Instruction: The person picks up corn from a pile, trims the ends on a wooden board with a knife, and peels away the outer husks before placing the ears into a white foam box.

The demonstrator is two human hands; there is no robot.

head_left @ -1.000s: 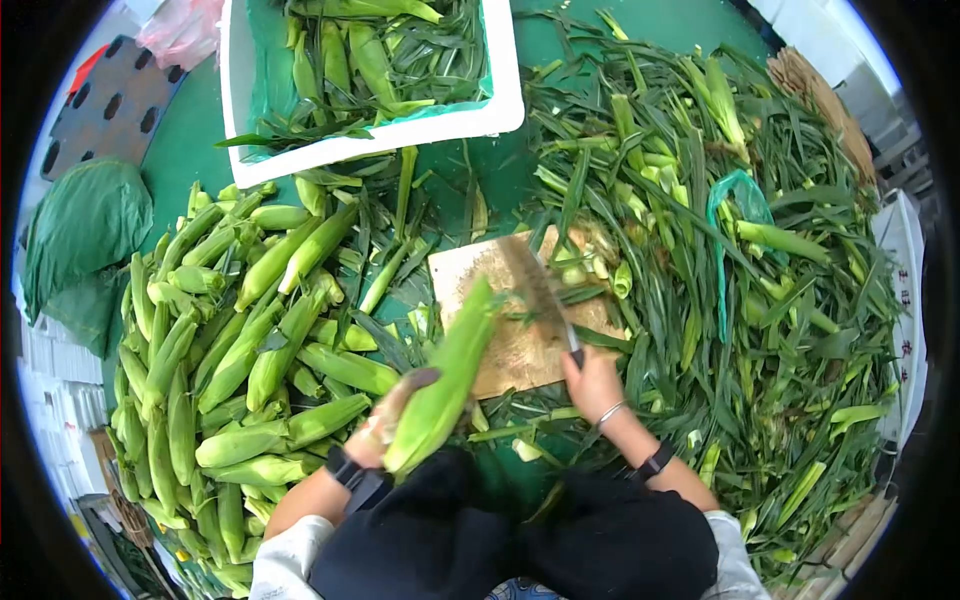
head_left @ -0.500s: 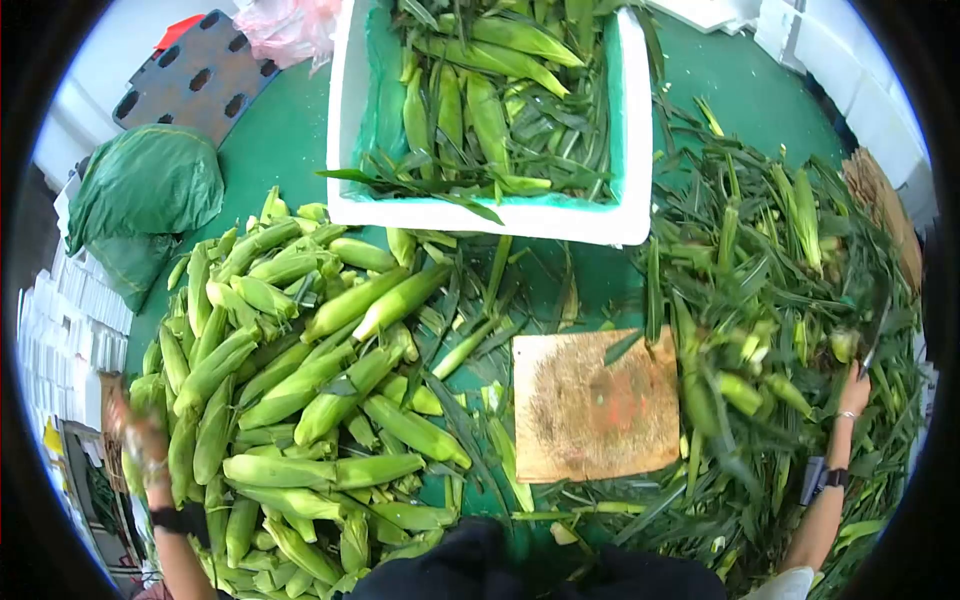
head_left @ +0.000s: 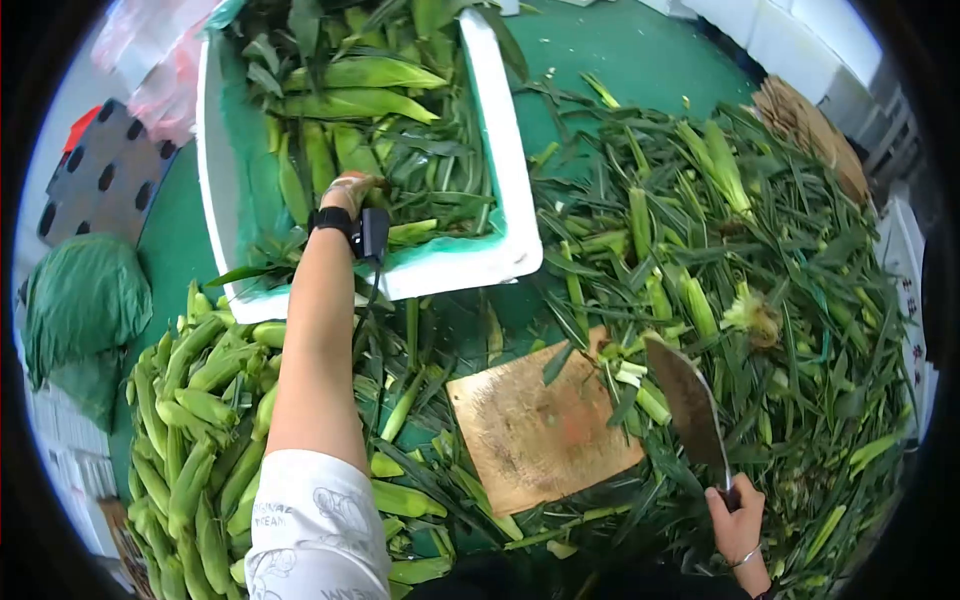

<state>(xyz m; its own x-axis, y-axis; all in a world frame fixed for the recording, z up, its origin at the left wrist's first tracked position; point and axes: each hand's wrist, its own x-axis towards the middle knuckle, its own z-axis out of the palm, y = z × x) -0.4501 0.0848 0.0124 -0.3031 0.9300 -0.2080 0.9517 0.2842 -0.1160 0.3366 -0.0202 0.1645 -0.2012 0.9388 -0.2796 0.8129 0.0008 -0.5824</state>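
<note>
My left hand (head_left: 352, 186) reaches into the white foam box (head_left: 520, 240), its fingers closed on the lower end of a green ear of corn (head_left: 355, 150). More husked ears and loose leaves surround it. Low on the right, my right hand (head_left: 738, 515) grips the handle of a large knife (head_left: 690, 400). Its broad blade points up and left, over the leaf heap (head_left: 780, 380), near cut stalk ends (head_left: 640, 390). Left of the blade lies a worn wooden board (head_left: 540, 425) with no ear on it.
A large pile of green ears (head_left: 190, 440) lies at the lower left, partly behind my left arm. Further left are a green bag (head_left: 85, 310), a dark pallet (head_left: 105, 180) and pink plastic (head_left: 160, 80). Brown cardboard (head_left: 810, 130) stands at the upper right.
My left hand has gone from the far left edge of the corn pile into the box. My right hand has moved inward with the knife, and the view has shifted.
</note>
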